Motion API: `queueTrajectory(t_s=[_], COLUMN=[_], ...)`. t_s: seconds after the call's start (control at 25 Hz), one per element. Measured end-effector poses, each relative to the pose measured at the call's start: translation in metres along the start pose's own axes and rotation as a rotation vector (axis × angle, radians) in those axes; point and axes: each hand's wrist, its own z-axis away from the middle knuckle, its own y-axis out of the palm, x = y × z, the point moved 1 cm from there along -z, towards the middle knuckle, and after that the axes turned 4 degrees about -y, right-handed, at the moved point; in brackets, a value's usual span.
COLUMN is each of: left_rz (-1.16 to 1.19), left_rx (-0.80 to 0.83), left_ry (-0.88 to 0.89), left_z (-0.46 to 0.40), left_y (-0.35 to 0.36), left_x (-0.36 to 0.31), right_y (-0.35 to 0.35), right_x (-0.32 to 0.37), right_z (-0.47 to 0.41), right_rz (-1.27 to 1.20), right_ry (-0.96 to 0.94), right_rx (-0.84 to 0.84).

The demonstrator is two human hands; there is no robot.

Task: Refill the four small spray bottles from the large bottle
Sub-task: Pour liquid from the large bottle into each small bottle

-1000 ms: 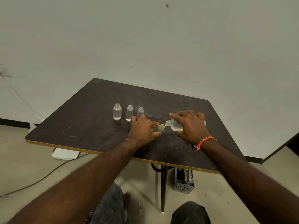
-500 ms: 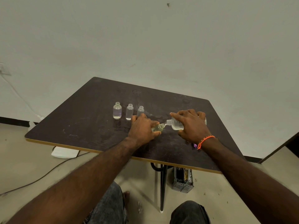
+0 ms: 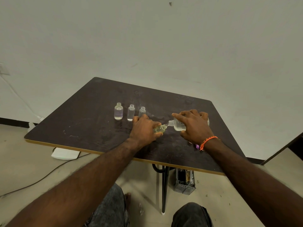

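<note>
Large bottle [image 3: 179,125] tipped on its side over table [image 3: 82,128], gripped in right hand [image 3: 194,126], forefinger stretched along top, neck touching mouth of small bottle [image 3: 159,128] tilted in left hand [image 3: 144,129], fingers curled round it. Three uncapped bottles [image 3: 130,112] upright just behind. No readable labels.

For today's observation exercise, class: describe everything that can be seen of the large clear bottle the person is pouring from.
The large clear plastic bottle is uncapped, with a threaded neck. It lies tipped nearly on its side above the dark table, its neck pointing left at the mouth of the small clear bottle gripped in the left hand. The right hand grips its body from above, covering most of it. Clear liquid pools in its lower side. Its base is hidden.
</note>
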Motion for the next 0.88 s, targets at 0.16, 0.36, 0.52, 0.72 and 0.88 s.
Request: queueTrajectory(t_s=[0.16, 0.36, 0.52, 0.72, 0.88], left_rz=[0.003, 0.019, 0.025, 0.031, 0.108], left_rx=[0.001, -0.003, -0.007, -0.013, -0.055], left_ry=[-0.009, -0.013, -0.011, -0.012, -0.042], left_z=[0.000, 0.001, 0.001, 0.000, 0.003], left_y=[0.000, 0.001, 0.001, 0.001, 0.003], left_x=[0.001, 0.002, 0.003, 0.004, 0.008], right_y=[0.001, 0.000, 0.001, 0.005, 0.011], right_x=[0.002, 0.002, 0.002, 0.005, 0.012], right_z=[-0.001, -0.003, -0.004, -0.004, -0.004], right_rz=[0.008, 0.013, 0.019, -0.032, -0.229], right_ry=[-0.003, -0.017, -0.014, 0.018, 0.098], right_rx=[0.009, 0.012, 0.022, 0.036, 0.041])
